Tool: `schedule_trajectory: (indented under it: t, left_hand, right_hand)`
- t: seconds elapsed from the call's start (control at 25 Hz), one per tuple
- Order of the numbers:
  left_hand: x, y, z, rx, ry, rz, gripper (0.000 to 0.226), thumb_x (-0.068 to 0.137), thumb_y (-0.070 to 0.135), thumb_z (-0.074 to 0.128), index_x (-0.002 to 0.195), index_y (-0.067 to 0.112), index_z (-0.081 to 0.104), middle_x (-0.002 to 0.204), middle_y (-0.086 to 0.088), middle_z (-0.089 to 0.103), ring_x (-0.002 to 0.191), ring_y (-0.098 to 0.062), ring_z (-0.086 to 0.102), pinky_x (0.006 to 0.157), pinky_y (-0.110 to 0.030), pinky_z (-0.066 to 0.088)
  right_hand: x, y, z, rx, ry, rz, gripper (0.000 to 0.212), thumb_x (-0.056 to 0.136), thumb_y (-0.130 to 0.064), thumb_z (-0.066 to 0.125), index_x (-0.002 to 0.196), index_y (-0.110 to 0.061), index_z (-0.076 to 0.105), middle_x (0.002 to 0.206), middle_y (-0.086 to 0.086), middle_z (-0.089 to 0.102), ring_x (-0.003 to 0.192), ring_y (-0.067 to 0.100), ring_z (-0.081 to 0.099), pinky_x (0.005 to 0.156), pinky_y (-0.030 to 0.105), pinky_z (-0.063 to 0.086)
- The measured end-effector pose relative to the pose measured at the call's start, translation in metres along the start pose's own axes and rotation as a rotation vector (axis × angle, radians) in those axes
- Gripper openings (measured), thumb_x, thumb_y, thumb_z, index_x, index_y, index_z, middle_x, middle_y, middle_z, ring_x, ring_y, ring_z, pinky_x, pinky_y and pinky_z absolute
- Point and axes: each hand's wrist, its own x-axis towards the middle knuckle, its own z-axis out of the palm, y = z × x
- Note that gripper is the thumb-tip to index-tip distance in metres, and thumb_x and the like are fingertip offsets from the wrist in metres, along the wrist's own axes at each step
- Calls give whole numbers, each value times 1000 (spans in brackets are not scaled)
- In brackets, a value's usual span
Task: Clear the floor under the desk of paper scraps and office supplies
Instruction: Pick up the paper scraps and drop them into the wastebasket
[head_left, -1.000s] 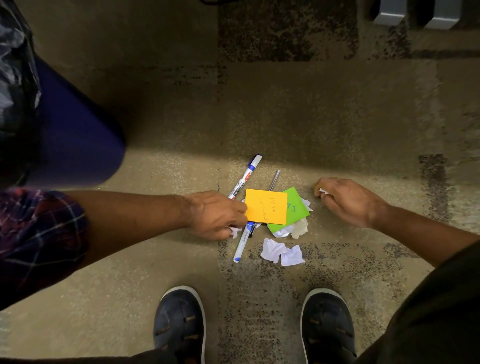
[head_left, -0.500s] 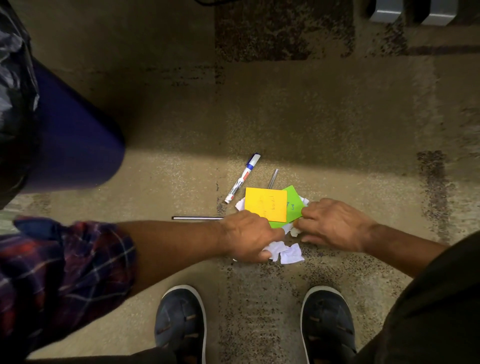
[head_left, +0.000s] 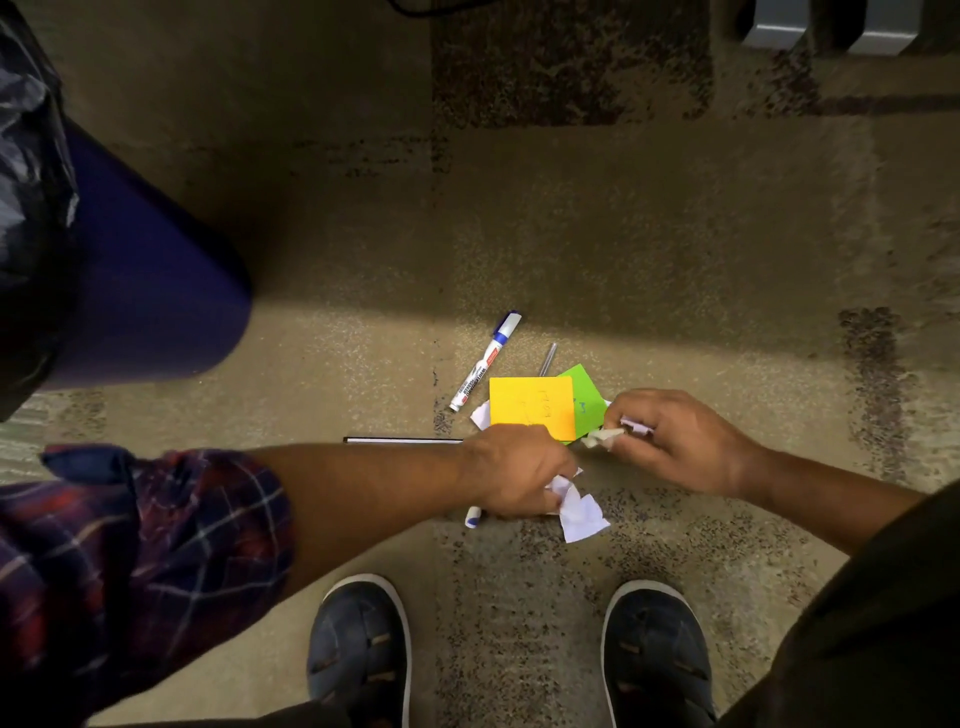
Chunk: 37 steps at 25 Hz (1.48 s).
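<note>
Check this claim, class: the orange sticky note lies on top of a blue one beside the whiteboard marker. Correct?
Not quite. The head view shows the orange sticky note overlapping a green sticky note, not blue. The whiteboard marker does lie beside them.

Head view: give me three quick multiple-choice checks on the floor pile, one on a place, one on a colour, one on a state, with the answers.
1. Where does the whiteboard marker lie?
A. left of the sticky notes
B. between the shoes
C. inside the bin

2. What colour is the sticky note on top?
A. pink
B. orange-yellow
C. white

3. What is the left hand doing?
A. lying flat and open on the carpet
B. raised away from the pile
C. closed on white paper scraps

Answers: 1 A, the marker lies on the carpet just left of the notes. 2 B, the orange-yellow note overlaps the green note. 3 C, its fingers are curled around crumpled white paper.
</note>
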Motion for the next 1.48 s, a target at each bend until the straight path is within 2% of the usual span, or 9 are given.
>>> schedule_trajectory:
  t: [0.12,0.32,0.44,0.52,0.64,0.92,1.2,1.32,1.48]
  left_hand:
    - [1,-10,-42,-205,113,-56,17,88,29,73,80,14,70,70,3,63,69,-15,56,61,-29,41]
    - [-3,-16,-131,-608,378,-325,20,86,22,79,80,4,72,68,-2,60,59,-11,52,55,-26,40]
    - [-24,-15,-189,-776,520,-373,16,91,20,71,91,4,76,67,-3,63,54,-14,52,46,-20,37]
    - [-47,-11,-224,-831,599,-361,16,92,22,67,97,12,78,67,1,66,57,-17,54,44,-21,35]
    - [-88,-8,-271,-835,722,-334,16,88,25,67,94,13,77,68,3,70,59,-17,57,46,-26,37]
    - [-225,-48,-326,-780,1149,-426,20,80,22,69,90,6,74,74,-8,77,53,-14,54,45,-25,36]
    - [-342,-109,-295,-743,1370,-653,30,87,29,74,93,0,71,65,-5,65,49,-11,53,41,-25,37]
    - [-363,-130,-262,-798,1394,-758,21,86,31,75,88,10,76,64,0,71,51,-11,60,40,-25,42]
    - [-375,-154,-232,-885,1367,-871,17,84,32,77,75,18,76,75,-10,79,62,-22,70,47,-29,52]
  right_hand:
    - [11,-5,-17,391,101,206,15,98,-24,70,85,-17,65,74,-2,69,63,19,60,60,35,49]
    - [52,-34,-70,936,255,469,27,101,-14,58,75,-10,55,66,14,49,49,14,37,44,20,27]
    - [85,-67,-116,1033,265,457,19,101,-16,56,85,-8,58,72,18,64,46,16,48,38,16,24]
    - [111,-95,-143,1041,287,391,14,101,-17,57,95,-5,59,83,20,74,50,21,57,36,18,25]
    - [155,-147,-173,1005,348,302,14,102,-19,58,107,-6,58,76,13,71,53,22,58,38,22,27]
    - [255,-288,-193,948,271,35,21,101,-29,59,111,-10,62,78,14,72,52,22,60,40,23,34]
    - [328,-405,-133,796,82,-28,17,100,-29,58,101,-12,59,85,11,72,60,22,72,40,26,40]
    - [340,-427,-103,608,-35,-22,13,97,-27,57,89,-17,61,82,6,73,67,24,78,45,28,52]
    - [348,-446,-85,398,-152,-41,18,90,-28,65,83,-12,62,76,3,62,69,18,59,64,40,54]
